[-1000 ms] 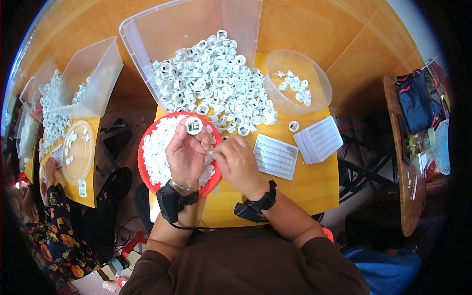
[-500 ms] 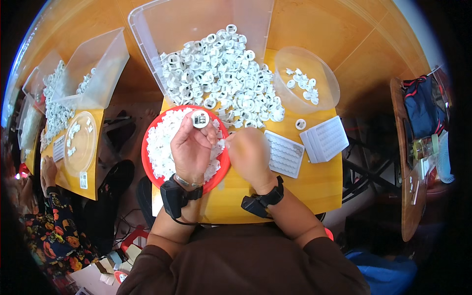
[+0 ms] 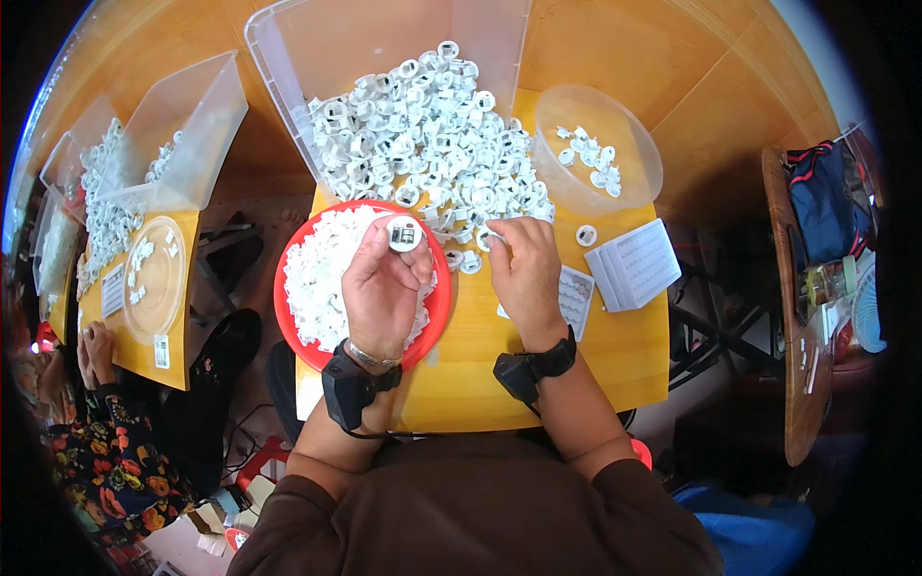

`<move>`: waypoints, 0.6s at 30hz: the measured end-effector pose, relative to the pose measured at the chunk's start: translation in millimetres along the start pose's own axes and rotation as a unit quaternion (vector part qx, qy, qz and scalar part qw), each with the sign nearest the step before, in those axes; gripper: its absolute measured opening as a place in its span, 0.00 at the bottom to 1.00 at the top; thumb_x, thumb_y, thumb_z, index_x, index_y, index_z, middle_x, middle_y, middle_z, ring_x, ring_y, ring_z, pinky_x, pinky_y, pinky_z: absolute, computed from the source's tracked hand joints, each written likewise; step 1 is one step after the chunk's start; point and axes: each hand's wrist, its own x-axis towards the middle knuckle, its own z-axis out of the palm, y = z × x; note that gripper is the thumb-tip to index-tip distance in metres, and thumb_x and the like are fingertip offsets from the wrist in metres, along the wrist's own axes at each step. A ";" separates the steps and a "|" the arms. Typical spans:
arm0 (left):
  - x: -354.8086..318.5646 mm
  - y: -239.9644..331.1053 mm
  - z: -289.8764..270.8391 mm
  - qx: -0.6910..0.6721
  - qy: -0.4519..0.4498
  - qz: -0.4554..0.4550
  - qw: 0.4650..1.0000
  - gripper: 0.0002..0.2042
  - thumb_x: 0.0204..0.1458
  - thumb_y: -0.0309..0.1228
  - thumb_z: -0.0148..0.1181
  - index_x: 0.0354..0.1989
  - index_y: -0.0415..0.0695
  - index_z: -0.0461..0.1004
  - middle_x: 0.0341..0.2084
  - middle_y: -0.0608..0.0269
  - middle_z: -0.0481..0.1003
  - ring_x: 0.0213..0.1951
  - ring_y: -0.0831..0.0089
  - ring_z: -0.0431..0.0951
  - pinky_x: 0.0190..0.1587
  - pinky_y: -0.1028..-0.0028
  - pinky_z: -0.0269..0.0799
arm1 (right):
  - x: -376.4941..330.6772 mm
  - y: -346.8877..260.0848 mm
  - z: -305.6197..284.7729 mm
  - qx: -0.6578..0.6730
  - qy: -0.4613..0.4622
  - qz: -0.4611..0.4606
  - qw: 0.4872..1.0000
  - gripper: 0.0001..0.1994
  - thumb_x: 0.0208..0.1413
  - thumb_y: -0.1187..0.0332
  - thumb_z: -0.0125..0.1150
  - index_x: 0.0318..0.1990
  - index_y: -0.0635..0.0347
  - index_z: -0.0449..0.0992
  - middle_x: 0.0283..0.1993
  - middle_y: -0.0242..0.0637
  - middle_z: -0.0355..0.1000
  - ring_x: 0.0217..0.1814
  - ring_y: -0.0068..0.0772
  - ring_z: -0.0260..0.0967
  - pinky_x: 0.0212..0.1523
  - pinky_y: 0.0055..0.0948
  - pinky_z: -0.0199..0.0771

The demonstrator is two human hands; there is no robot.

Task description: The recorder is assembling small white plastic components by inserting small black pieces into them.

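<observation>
My left hand (image 3: 379,293), palm up over the red basin, grips a round white plastic part (image 3: 403,233) with a dark inset between thumb and fingers. The red basin (image 3: 440,322) holds a heap of small white pieces (image 3: 322,278). My right hand (image 3: 528,278) is at the near edge of a big pile of similar round white parts (image 3: 413,134), thumb and forefinger drawn together. Whatever sits between those fingertips is too small to make out. A few loose round parts (image 3: 469,261) lie between the basin and my right hand.
A clear bin (image 3: 384,38) lies behind the pile. At the right are a clear round tub (image 3: 639,182) with several white pieces, a stack of white trays (image 3: 634,267), and another tray (image 3: 579,298) partly behind my right hand. Leftward, another person's hand (image 3: 96,353) rests by a second table.
My right hand has moved right and away from my left hand, to the pile's near edge, uncovering loose parts beside the basin. My left hand still holds its round part, shifted slightly right.
</observation>
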 end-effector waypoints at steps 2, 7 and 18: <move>0.2 -0.5 0.2 0.006 -0.018 -0.004 1.000 0.12 0.61 0.34 0.46 0.44 0.39 0.69 0.30 0.57 0.75 0.30 0.70 0.74 0.34 0.73 0.70 | -0.9 4.6 1.4 0.003 -0.010 -0.012 1.000 0.09 0.47 0.77 0.59 0.38 0.61 0.77 0.36 0.40 0.71 0.43 0.45 0.65 0.45 0.39 0.66; 1.3 -0.6 -1.4 0.016 -0.004 0.004 1.000 0.12 0.61 0.35 0.46 0.44 0.39 0.68 0.31 0.57 0.75 0.30 0.71 0.74 0.34 0.73 0.70 | -1.1 0.6 2.0 0.008 -0.018 -0.027 0.999 0.08 0.47 0.77 0.59 0.36 0.60 0.77 0.34 0.40 0.71 0.41 0.45 0.65 0.44 0.39 0.67; -2.9 -1.2 9.3 0.044 -0.055 -0.003 0.998 0.14 0.60 0.36 0.47 0.46 0.38 0.68 0.28 0.59 0.73 0.30 0.71 0.72 0.34 0.75 0.65 | -2.2 -27.1 -0.5 0.083 0.016 -0.057 0.995 0.07 0.45 0.78 0.61 0.34 0.61 0.77 0.33 0.38 0.72 0.39 0.43 0.67 0.41 0.37 0.69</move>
